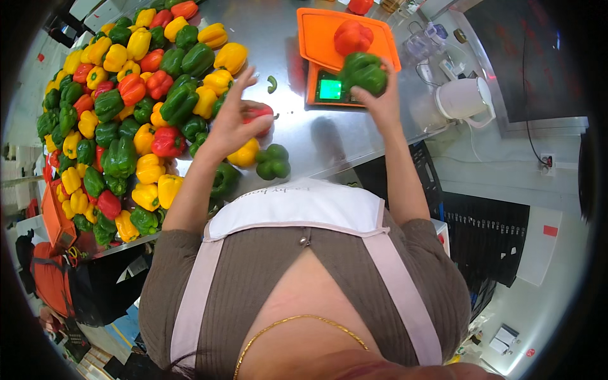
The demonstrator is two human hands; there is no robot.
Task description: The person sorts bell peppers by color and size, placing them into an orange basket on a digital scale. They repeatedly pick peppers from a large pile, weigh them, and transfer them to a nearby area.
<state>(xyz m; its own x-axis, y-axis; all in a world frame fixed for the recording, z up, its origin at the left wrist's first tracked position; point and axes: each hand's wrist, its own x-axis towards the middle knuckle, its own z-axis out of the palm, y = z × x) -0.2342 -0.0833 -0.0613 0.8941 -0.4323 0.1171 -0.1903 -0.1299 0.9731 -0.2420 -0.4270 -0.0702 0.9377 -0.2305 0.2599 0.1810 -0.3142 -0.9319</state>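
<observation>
My right hand [380, 97] grips a green bell pepper [363, 72] over the near edge of an orange digital scale [317, 40] with a lit green display. On the scale's tray, touching or just behind that pepper, is a red bell pepper [352, 37]. My left hand [237, 118] is raised with fingers apart, above or beside another red pepper [262, 118] that it partly hides; whether they touch cannot be told. Close to my apron, a yellow pepper [244, 153] and a green pepper [273, 162] lie side by side. A curved green piece [271, 84] rests on the metal table [304, 137].
A large heap of red, yellow and green peppers [114, 109] covers the table's left side. At the right edge stands a white electric kettle [460, 99], with a clear plastic container [422, 42] and cables behind it. Black crates [484, 232] are below on the right.
</observation>
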